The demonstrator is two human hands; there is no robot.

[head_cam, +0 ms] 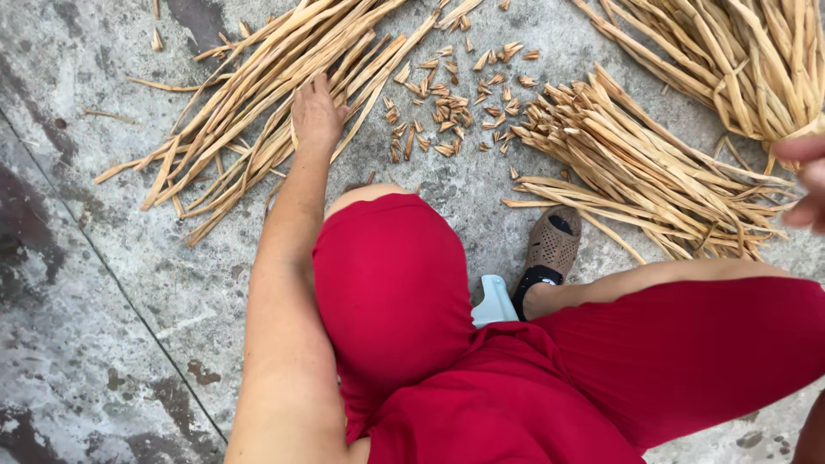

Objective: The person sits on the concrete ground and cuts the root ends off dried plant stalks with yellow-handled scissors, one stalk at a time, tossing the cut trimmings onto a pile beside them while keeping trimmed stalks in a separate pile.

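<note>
My left hand (pixel 314 113) reaches out over my knee and lies palm down on a loose pile of long dried tan leaf strips (pixel 258 94) spread on the concrete floor; its fingers rest on the strips, and I cannot tell whether they grip one. My right hand (pixel 808 180) shows only partly at the right edge, fingers curled by the tied end of a thick bundle of the same strips (pixel 730 51). A second heap of shorter strips (pixel 636 167) lies between the hands.
Several small cut-off tips (pixel 455 94) are scattered on the grey stained concrete (pixel 86 258). My legs in red cloth (pixel 404 292) fill the lower frame, with a brown perforated shoe (pixel 550 249) and a pale blue low seat (pixel 496 302) under me.
</note>
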